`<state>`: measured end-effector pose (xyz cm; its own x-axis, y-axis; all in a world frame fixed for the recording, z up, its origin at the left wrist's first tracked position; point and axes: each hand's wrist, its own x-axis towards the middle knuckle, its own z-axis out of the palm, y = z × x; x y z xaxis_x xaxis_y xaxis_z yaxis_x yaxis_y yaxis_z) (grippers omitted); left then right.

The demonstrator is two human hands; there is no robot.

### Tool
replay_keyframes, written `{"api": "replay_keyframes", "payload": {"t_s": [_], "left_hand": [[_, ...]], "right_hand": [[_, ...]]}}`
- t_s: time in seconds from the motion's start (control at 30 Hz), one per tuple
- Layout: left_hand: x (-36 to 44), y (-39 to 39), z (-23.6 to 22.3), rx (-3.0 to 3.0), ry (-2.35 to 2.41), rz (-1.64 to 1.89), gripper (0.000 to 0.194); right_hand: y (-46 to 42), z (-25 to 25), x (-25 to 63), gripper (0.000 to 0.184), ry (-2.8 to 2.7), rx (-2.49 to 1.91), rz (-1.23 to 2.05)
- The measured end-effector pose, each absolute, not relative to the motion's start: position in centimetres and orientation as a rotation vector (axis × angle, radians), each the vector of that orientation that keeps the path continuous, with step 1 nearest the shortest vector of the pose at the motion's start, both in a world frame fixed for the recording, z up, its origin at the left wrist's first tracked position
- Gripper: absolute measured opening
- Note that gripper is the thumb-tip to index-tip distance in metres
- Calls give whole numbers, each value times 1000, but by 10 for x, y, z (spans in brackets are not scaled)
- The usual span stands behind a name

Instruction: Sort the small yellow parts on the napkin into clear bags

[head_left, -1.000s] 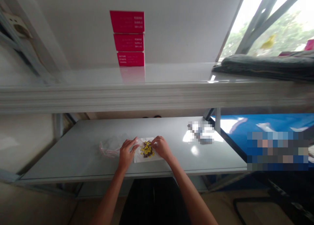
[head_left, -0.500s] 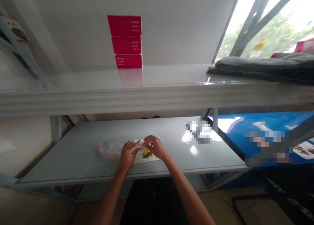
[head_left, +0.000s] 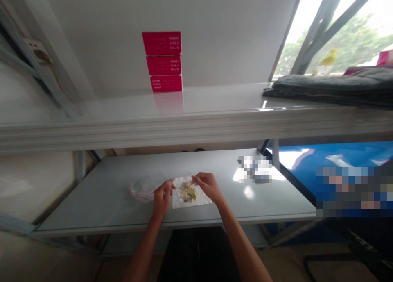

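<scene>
A flat, whitish packet [head_left: 201, 199] lies on the grey tabletop in front of me, with a heap of small yellow and dark pieces [head_left: 188, 192] showing in its middle. They look hazy, perhaps under clear film. At the packet's upper left corner, my left hand [head_left: 162, 196] pinches the edge between thumb and fingers. My right hand [head_left: 209, 186] is closed on its upper edge, further right, with fingertips partly hidden. Just left of my left hand, a crumpled clear plastic bag [head_left: 144, 187] with pinkish edges rests on the table.
The grey table [head_left: 107, 208] sits under a thick white shelf [head_left: 92, 134]. On that shelf stand three stacked red boxes [head_left: 166, 64], with folded dark cloth [head_left: 331, 89] to the right. A blue surface [head_left: 294, 163] adjoins on the right, partly pixelated.
My hands have moved apart along the packet's upper edge, right hand rightward. More of the white packet shows, and the pieces look hazier. The whole view has shifted slightly.
</scene>
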<state>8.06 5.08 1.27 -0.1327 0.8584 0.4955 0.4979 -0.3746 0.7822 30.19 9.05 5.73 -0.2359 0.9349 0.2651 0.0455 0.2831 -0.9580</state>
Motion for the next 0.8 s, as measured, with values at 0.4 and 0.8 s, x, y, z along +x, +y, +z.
{"api": "replay_keyframes", "payload": {"t_s": [0.4, 0.8], "left_hand": [[104, 38, 38, 1631, 1337, 1422, 41], [127, 21, 20, 1429, 1199, 1452, 34]], "right_hand": [[76, 46, 300, 44, -1542, -829, 1203], [41, 27, 294, 38, -1468, -759, 1179]]}}
